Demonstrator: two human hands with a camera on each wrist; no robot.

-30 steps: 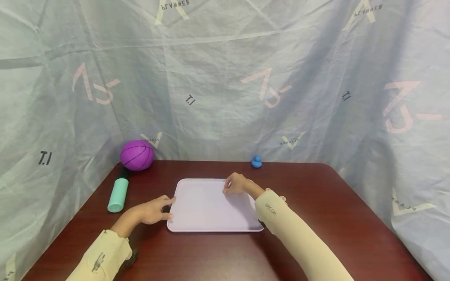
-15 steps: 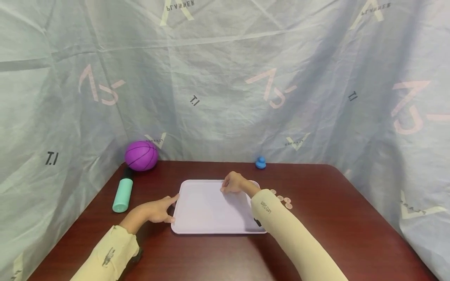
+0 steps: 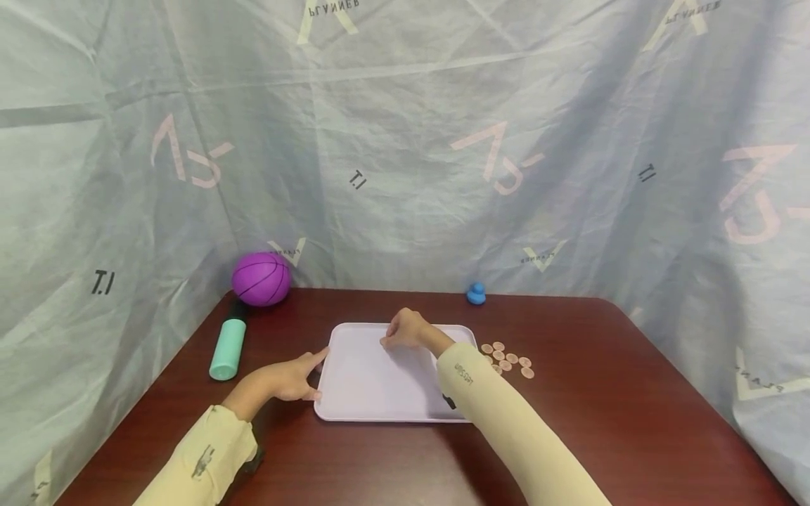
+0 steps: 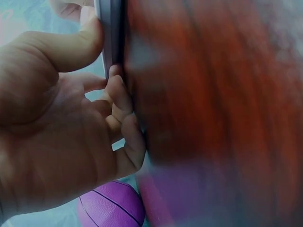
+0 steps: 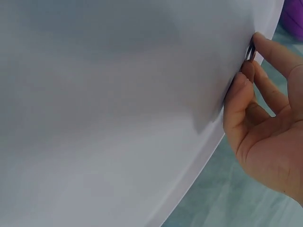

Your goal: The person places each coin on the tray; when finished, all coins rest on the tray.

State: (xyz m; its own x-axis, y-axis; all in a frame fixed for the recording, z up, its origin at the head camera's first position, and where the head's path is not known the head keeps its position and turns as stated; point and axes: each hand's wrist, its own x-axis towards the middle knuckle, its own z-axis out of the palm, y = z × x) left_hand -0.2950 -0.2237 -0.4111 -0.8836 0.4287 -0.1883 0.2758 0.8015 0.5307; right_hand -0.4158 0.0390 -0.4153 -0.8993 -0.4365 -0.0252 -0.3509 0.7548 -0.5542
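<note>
A white tray [image 3: 373,386] lies flat on the dark red-brown table. My left hand [image 3: 287,379] holds the tray by its left edge; in the left wrist view the thumb lies along the rim and the fingers curl at the outer side. Over the tray's upper middle, my right hand [image 3: 405,330] points fingers down near the surface. From the right wrist view, a thin coin [image 5: 251,50] stands on edge between its fingertips, mostly hidden by them. Several copper-coloured coins [image 3: 512,358] lie on the table just right of the tray, partly covered by the right sleeve.
A purple basketball [image 3: 261,279] sits at the back left corner. Before it lies a mint-green bottle [image 3: 228,349] with a black top. At the back edge is a blue rubber duck [image 3: 477,294]. Grey printed cloth [image 3: 405,140] hangs behind and beside the table [image 3: 607,393].
My right hand has shifted left across the tray, and its sleeve has uncovered more coins. The left hand keeps its hold on the tray's edge. The head view has turned slightly left.
</note>
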